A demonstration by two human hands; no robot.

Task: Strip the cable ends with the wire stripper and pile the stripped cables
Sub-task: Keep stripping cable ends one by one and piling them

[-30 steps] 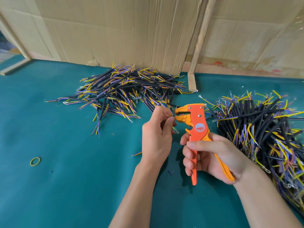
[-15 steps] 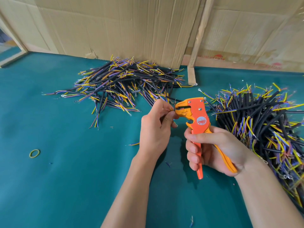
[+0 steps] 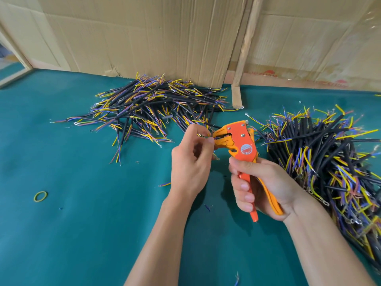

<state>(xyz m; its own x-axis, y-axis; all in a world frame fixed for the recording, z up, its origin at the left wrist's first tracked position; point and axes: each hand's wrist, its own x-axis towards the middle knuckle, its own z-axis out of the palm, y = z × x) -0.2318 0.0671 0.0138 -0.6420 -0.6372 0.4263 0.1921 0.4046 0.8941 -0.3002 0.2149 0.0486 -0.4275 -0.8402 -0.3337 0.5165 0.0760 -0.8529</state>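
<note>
My right hand (image 3: 259, 188) grips the handles of an orange and yellow wire stripper (image 3: 241, 145), jaws pointing left. My left hand (image 3: 191, 159) pinches the thin coloured wires of a cable (image 3: 206, 137) and holds their ends in the stripper's jaws; most of that cable is hidden by my fingers. A pile of black cables with yellow, blue and purple wire ends (image 3: 152, 108) lies behind my left hand. A larger, denser heap of cables (image 3: 329, 162) lies to the right of my right hand.
The green table cover (image 3: 82, 223) carries a yellow rubber band (image 3: 40, 196) at the left and small wire scraps (image 3: 207, 207) near my arms. Cardboard sheets (image 3: 144, 34) and a wooden strip (image 3: 245, 48) stand along the back edge.
The stripper's handles have closed a little in my right hand, and my left hand has shifted the wire ends into the jaws. The view has drifted slightly.
</note>
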